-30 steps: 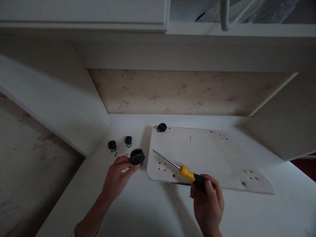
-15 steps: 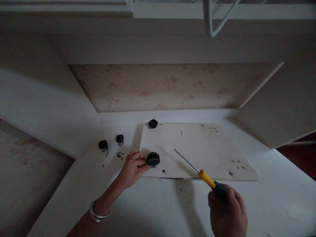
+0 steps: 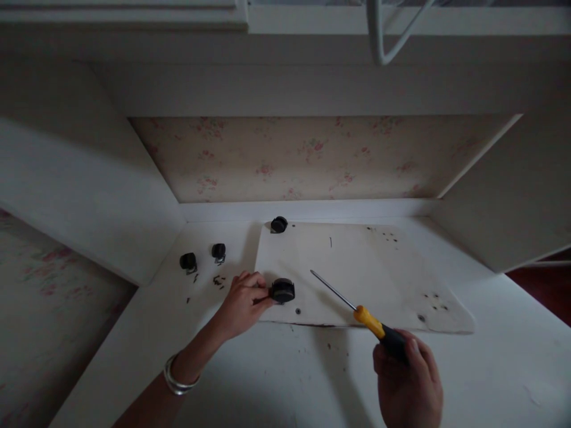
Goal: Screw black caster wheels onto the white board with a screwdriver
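Observation:
My left hand (image 3: 243, 302) pinches the side of a black caster wheel (image 3: 283, 290) at the near left corner of a white board (image 3: 357, 273). In my right hand (image 3: 410, 371) is a screwdriver (image 3: 369, 321) with a yellow and black handle. Its metal tip points up and left over the board, apart from the caster. Another caster (image 3: 279, 224) stands at the board's far left corner. Groups of small holes mark the board's right corners. A thin dark pin or screw (image 3: 331, 242) lies on the board.
Two loose casters, one nearer the edge (image 3: 188, 262) and one beside it (image 3: 218, 251), lie left of the board. Several dark screws (image 3: 218, 281) are scattered near them. White panels (image 3: 504, 196) rise at both sides, and a white bent rod (image 3: 379, 41) hangs overhead.
The screwdriver tip has shifted slightly left, toward the held caster. My left hand keeps its grip on the caster. The whole view has moved a little.

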Demonstrator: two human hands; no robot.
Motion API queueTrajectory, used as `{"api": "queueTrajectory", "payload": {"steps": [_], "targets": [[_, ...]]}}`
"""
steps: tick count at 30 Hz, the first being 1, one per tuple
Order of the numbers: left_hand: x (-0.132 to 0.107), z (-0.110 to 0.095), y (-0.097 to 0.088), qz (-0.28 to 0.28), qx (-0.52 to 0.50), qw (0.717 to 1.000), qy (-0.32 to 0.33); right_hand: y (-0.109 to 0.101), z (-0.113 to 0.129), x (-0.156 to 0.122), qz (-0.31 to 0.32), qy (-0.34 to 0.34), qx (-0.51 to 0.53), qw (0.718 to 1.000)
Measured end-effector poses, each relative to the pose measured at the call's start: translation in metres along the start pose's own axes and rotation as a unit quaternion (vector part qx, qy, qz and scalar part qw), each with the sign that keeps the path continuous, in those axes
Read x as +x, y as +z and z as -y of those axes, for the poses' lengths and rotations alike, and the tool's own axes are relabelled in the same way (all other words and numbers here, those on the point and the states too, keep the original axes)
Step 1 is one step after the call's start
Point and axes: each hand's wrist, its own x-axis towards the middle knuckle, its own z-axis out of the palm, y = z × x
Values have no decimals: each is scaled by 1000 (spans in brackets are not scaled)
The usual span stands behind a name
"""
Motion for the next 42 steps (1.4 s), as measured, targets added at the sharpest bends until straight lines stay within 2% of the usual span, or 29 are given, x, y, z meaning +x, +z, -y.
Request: {"api": "queueTrajectory", "payload": {"steps": [11,22,27,29,34,38,40,42], "targets": [[-1,2,0,13,-80,997,-11,2,-2,-5,-2,15,-5,1000],[0,5,0,22,-79,997,-16,2,-5,-4,18,10,-19,1000],[-3,7,-2,11,-95,995,-16,3,-3,-6,15,4,-17,1000],[-6,8,-4,-12,-128,991,-36,4,-2,-8,20,0,-15,1000],[-30,21,-13,-110,-148,975,-123,1,3,-8,8,-11,-14,1000],[-64,26,-13,-143,-126,963,-188,-6,10,-5,9,-57,-54,997],[-78,17,-9,-153,-88,968,-180,-7,12,-5,6,-81,-81,993],[-86,-1,-4,-158,-25,977,-140,-7,14,-6,8,-108,-144,984]]}}
